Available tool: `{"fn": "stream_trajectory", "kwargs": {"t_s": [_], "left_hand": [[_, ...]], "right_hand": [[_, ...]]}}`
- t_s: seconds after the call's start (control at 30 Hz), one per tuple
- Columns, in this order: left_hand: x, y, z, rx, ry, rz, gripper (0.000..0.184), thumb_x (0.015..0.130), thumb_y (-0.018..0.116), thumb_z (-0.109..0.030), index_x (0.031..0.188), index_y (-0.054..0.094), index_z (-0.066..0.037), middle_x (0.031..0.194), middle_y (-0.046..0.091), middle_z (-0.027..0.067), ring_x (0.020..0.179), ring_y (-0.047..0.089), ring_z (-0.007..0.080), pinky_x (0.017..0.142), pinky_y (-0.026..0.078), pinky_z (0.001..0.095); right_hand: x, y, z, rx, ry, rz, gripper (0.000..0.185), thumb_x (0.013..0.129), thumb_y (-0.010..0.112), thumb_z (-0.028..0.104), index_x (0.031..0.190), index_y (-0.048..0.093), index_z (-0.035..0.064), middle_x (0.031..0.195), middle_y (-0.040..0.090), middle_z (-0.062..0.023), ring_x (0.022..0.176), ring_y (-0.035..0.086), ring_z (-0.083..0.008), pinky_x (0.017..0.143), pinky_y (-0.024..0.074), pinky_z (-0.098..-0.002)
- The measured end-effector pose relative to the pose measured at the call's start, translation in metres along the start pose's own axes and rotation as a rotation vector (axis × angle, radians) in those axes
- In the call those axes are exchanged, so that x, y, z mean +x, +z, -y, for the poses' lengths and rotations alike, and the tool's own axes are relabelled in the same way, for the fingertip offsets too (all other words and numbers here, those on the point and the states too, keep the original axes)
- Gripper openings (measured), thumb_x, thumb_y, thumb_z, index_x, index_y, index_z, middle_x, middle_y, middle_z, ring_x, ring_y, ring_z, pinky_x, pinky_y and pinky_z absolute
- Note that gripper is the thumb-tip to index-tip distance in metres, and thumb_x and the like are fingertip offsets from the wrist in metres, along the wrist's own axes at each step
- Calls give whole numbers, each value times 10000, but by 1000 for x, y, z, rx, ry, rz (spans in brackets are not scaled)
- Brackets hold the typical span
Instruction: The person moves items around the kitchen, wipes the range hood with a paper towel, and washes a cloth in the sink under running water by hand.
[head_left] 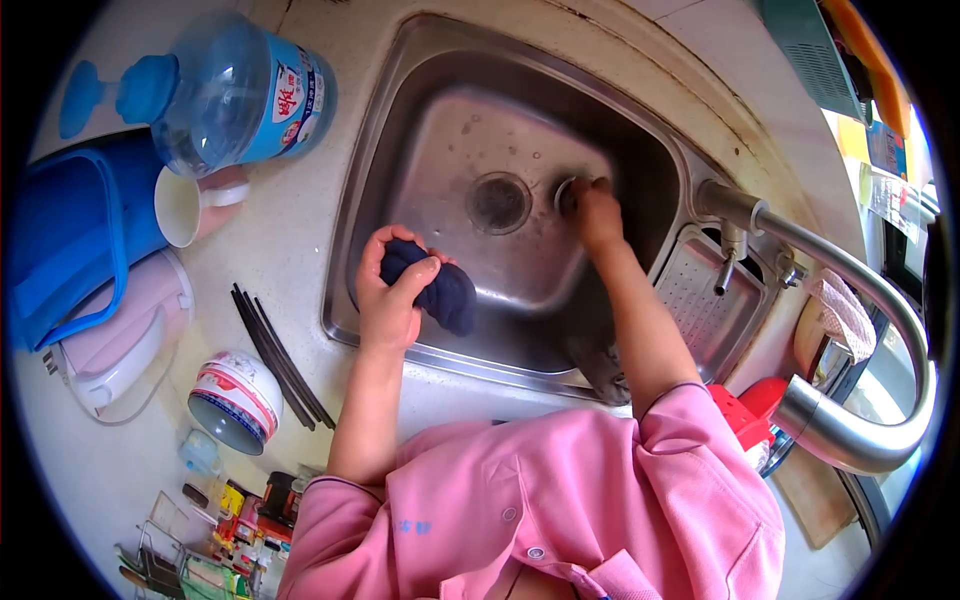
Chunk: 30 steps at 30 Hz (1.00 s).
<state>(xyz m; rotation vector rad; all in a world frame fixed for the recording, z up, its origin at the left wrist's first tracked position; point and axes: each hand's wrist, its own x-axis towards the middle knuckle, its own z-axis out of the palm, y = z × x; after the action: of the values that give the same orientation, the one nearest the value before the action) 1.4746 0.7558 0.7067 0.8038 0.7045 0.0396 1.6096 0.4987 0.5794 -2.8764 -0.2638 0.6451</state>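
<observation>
A dark navy cloth (pixel 445 297) is bunched in my left hand (pixel 392 292), whose fingers are wrapped round it above the near left part of the sink (pixel 450 120). My right hand (pixel 598 215) reaches down to the right side of the basin, its fingers closed on a small round thing with a pale rim (pixel 564 196). Much of that round thing is hidden by the fingers, so its kind is unclear. The round drain (pixel 499 203) lies to the left of my right hand. Wet marks show on the steel floor of the basin.
Left of the sink lie dark chopsticks (pixel 280 355), stacked patterned bowls (pixel 238 400), a pink mug (pixel 200 203), a large blue-capped bottle (pixel 245 100) and a blue container (pixel 85 230). A curved faucet (pixel 860 250) stands at the right, beside a perforated drain tray (pixel 708 290).
</observation>
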Motion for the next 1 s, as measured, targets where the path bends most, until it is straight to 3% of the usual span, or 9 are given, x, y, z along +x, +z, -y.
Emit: {"fn": "stream_trajectory", "kwargs": {"t_s": [0.27, 0.3, 0.37, 0.43, 0.63, 0.73, 0.83, 0.9, 1.0], "left_hand": [[1, 9, 3, 223, 94, 142, 353, 746, 622, 105, 1040, 510, -55, 941, 522, 65, 873, 603, 210, 848, 538, 443], [2, 12, 4, 287, 121, 210, 346, 747, 633, 96, 1035, 513, -53, 949, 527, 64, 879, 604, 204, 850, 534, 427], [3, 17, 10, 416, 177, 337, 333, 749, 655, 76, 1026, 517, -49, 965, 537, 63, 891, 605, 191, 855, 526, 396], [5, 25, 11, 637, 282, 533, 324, 727, 697, 21, 997, 536, -56, 970, 589, 67, 921, 603, 176, 873, 472, 335], [-20, 50, 4, 892, 348, 804, 304, 649, 730, 21, 876, 547, -64, 946, 605, 84, 956, 589, 242, 868, 461, 348], [-25, 35, 25, 820, 495, 567, 295, 697, 701, 42, 888, 504, -68, 950, 580, 82, 962, 592, 238, 870, 466, 345], [-32, 27, 62, 294, 138, 78, 302, 744, 655, 78, 918, 467, -82, 969, 549, 75, 955, 596, 229, 849, 477, 343], [-25, 27, 82, -149, -97, -185, 282, 780, 635, 48, 952, 472, -104, 979, 547, 76, 907, 598, 219, 817, 487, 370], [-19, 23, 87, -270, -427, -170, 245, 813, 639, -53, 1006, 505, -122, 994, 584, 81, 942, 591, 234, 822, 488, 426]], "right_hand": [[-9, -4, 11, 60, -90, -280, 341, 837, 610, 200, 1160, 593, 93, 1174, 537, -237, 919, 615, -410, 806, 513, -470], [-30, -4, 22, 85, -85, -137, 411, 856, 616, 284, 1213, 575, 83, 1233, 522, -227, 947, 613, -380, 777, 525, -434], [-63, -40, 71, 973, 508, 696, 513, 915, 549, 435, 1265, 543, 60, 1258, 533, -201, 1050, 611, -312, 807, 535, -415], [-89, -49, 91, 1653, 782, 1044, 530, 926, 517, 478, 1223, 545, 40, 1132, 601, -140, 989, 634, -247, 799, 550, -410], [-92, -31, 86, 1985, 673, 1301, 246, 920, 606, 333, 915, 570, 89, 879, 632, -62, 818, 631, -168, 757, 553, -355], [-104, -38, 99, 1909, 830, 770, 245, 901, 644, 318, 859, 570, 88, 806, 614, -42, 723, 609, -145, 655, 524, -329], [-105, -33, 97, 1748, 739, 225, 268, 878, 679, 302, 752, 561, 96, 708, 577, -14, 621, 558, -128, 555, 450, -296], [-111, -42, 104, 1459, 501, 29, 335, 863, 697, 280, 658, 567, 49, 614, 533, -15, 558, 503, -126, 514, 389, -293], [-116, -47, 104, 983, -25, -228, 313, 881, 654, 224, 680, 586, -6, 605, 514, -97, 545, 495, -179, 523, 396, -319]]}}
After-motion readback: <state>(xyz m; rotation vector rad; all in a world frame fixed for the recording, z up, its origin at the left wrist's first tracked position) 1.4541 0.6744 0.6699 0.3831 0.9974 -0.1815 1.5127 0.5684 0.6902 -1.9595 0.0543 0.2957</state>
